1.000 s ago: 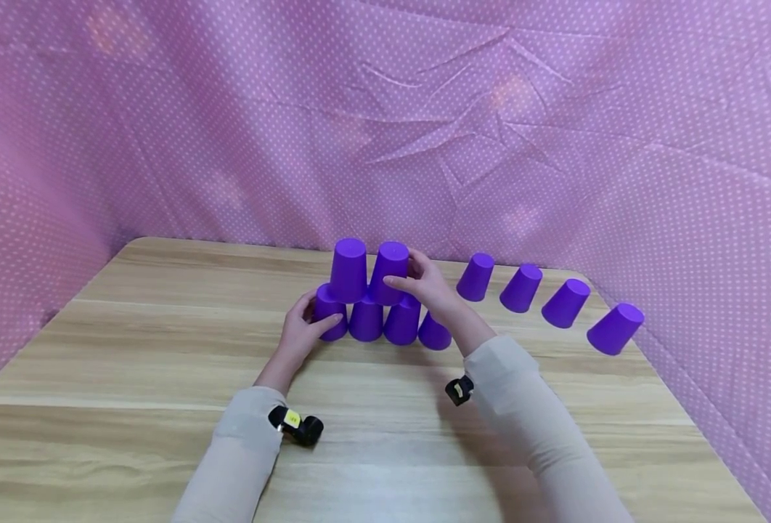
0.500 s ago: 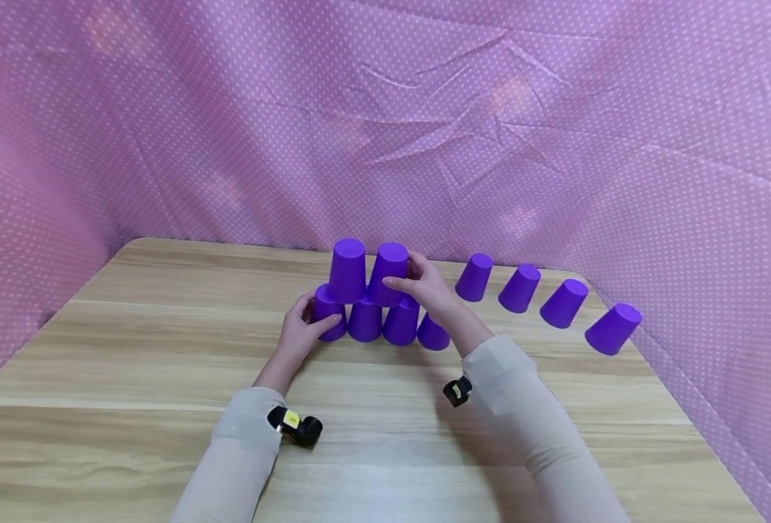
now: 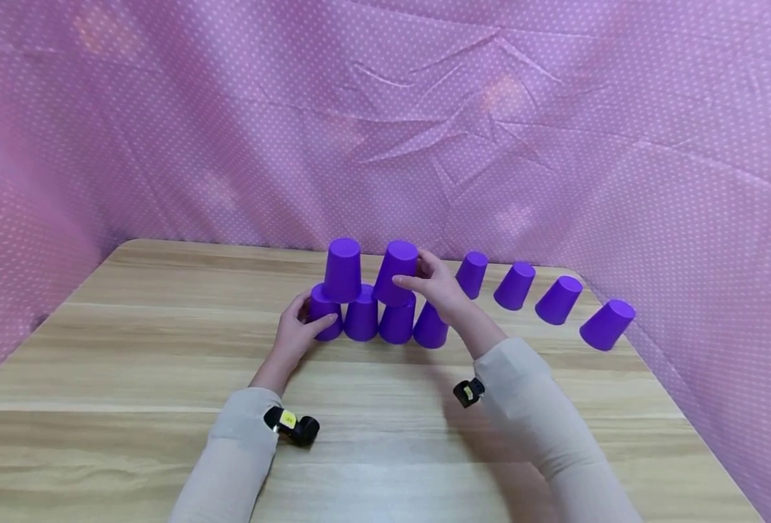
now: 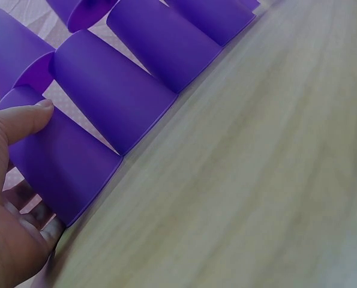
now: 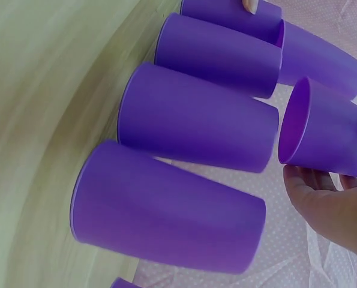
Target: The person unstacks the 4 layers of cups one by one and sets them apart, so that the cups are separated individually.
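Observation:
Several upside-down purple plastic cups stand side by side in a row, the nearest of them a cup at the right end. My left hand grips the row's leftmost cup, thumb across its front and fingers behind. On top of the row's left part sits an upper cup. My right hand holds another upside-down cup by its right side, thumb in front. In the right wrist view, this held cup shows a narrow gap between its rim and the cup tops below.
Several more upside-down purple cups, among them a cup, stand apart in a slanting line at the right. The wooden table ends at a pink dotted cloth behind and at the sides.
My right hand has moved slightly right with its cup, widening the gap to the other upper cup. My left hand keeps its grip on the leftmost cup.

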### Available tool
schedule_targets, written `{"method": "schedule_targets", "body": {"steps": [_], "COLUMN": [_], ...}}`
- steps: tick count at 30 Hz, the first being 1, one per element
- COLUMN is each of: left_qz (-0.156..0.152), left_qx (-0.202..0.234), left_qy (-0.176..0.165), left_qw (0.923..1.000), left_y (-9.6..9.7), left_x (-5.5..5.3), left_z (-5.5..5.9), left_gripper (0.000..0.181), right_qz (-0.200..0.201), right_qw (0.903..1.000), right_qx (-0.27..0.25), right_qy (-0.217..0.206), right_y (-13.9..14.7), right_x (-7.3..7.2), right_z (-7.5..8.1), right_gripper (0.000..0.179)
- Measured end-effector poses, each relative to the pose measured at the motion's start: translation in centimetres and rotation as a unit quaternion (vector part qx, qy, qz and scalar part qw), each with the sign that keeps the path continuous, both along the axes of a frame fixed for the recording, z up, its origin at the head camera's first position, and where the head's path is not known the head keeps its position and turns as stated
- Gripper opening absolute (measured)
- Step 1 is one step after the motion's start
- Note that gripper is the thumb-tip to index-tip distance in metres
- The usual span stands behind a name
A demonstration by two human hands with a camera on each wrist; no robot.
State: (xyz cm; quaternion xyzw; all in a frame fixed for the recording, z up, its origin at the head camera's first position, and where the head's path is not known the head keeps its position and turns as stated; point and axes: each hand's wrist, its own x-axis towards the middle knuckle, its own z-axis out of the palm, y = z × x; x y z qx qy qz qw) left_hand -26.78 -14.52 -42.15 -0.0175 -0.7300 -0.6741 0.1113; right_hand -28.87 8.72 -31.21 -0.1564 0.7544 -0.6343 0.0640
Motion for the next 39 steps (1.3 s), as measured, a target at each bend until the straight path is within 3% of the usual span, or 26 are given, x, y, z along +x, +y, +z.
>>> {"method": "schedule_targets", "body": {"steps": [10, 26, 34, 39], "left_qz": [0.000, -0.004, 0.002, 0.000], "left_qx": [-0.003, 0.010, -0.003, 0.009], "left_qy": [0.002, 0.011, 0.011, 0.001], "left_qw": [1.0000, 0.9999, 0.9999, 1.0000], "left_y": [0.0, 0.1, 0.3, 0.5], "left_x": [-0.1, 0.2, 0.5, 0.9], "left_z": [0.0, 0.1, -0.1, 0.3], "left_gripper": [0.061, 0.060, 0.061, 0.061], "right_qz": [-0.031, -0.033, -0.052, -0.061], "right_qw": [0.9993, 0.9992, 0.9974, 0.9964], "right_qx": [0.006, -0.006, -0.031, -0.043], "right_qy": [0.019, 0.021, 0.039, 0.042], "right_y": [2.1, 6.2, 8.6, 10.4], "right_x": [0.2, 1.3, 1.9, 2.2], "right_z": [0.4, 1.0, 0.7, 0.3], "right_gripper": [0.056, 0.057, 0.058, 0.059]}}
